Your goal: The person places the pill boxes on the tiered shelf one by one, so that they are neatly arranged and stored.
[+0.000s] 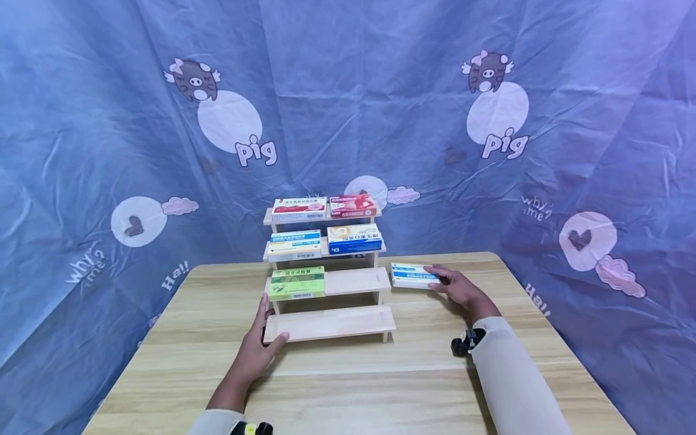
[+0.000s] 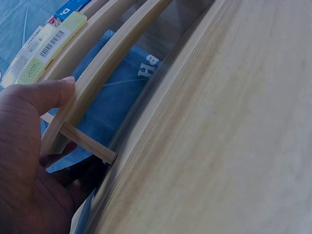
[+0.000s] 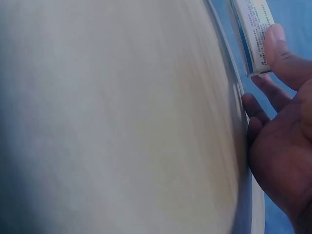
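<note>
A wooden stepped rack (image 1: 331, 324) stands on the table. My left hand (image 1: 258, 342) holds the left end of its lowest step; in the left wrist view the thumb (image 2: 58, 95) lies on the front edge, fingers under and behind it. To the right of the rack, my right hand (image 1: 461, 289) pinches a white and blue medicine box (image 1: 410, 276) by its right end. The right wrist view shows the thumb on one face of that medicine box (image 3: 253, 36). A green medicine box (image 1: 297, 283) sits at the left of the step above the lowest.
On the second step from the top are a white-blue-yellow box (image 1: 295, 243) and a blue, white and gold box (image 1: 354, 238). Up top lie a red and white box (image 1: 299, 208) and a pink-red box (image 1: 353, 205). Behind the wood-grain table (image 1: 435, 393) hangs a blue printed cloth (image 1: 348, 90).
</note>
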The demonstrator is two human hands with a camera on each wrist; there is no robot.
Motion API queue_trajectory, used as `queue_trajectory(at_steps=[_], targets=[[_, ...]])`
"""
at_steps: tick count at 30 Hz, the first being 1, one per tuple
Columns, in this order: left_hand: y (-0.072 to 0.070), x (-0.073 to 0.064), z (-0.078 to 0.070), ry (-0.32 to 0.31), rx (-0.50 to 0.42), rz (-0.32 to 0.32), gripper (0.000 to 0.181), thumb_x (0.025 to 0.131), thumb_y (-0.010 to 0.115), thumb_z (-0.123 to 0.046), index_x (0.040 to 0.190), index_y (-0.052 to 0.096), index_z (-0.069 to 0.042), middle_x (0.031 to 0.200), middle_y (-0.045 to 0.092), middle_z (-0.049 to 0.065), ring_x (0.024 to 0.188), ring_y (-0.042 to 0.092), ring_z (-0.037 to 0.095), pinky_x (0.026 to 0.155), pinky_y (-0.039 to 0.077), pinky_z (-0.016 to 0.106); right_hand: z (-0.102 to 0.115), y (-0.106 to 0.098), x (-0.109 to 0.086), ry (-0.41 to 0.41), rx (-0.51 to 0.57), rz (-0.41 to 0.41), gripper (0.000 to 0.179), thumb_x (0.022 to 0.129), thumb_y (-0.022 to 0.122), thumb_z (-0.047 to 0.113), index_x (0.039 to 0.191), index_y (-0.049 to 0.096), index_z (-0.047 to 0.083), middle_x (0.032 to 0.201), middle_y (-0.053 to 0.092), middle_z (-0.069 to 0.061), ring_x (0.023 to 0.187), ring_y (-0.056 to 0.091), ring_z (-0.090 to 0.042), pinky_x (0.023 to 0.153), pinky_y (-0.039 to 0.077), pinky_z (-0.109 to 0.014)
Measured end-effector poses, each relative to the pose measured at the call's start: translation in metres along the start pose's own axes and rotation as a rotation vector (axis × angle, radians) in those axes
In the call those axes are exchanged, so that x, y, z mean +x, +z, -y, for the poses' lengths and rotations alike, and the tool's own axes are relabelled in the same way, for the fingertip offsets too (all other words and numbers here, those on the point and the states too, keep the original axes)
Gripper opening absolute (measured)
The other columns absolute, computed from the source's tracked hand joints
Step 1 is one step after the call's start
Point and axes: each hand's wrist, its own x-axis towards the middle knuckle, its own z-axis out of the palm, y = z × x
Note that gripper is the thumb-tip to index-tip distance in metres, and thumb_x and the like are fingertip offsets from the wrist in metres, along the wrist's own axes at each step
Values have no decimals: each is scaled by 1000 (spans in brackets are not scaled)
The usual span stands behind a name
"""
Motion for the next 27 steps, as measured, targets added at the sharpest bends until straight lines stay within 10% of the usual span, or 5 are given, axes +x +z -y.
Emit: queue_trajectory(at_steps=[20, 27], targets=[[0, 1, 1, 4, -1, 0, 110, 104, 77, -29, 178, -5, -30, 175, 36, 28, 156, 48, 46, 126, 38, 60, -2, 10, -6, -4, 124, -136, 62, 110, 64, 10, 167, 42, 6, 181, 21, -26, 168, 19, -49, 136, 17, -62], [1, 2, 1, 9, 0, -7, 110, 103, 78, -27, 178, -3, -26, 173, 39, 28, 153, 52, 44, 124, 40, 58, -2, 13, -15, -4, 175, -223, 64, 110, 66, 18, 168, 42, 8, 181, 23, -20, 153, 42, -36, 105, 38, -13]])
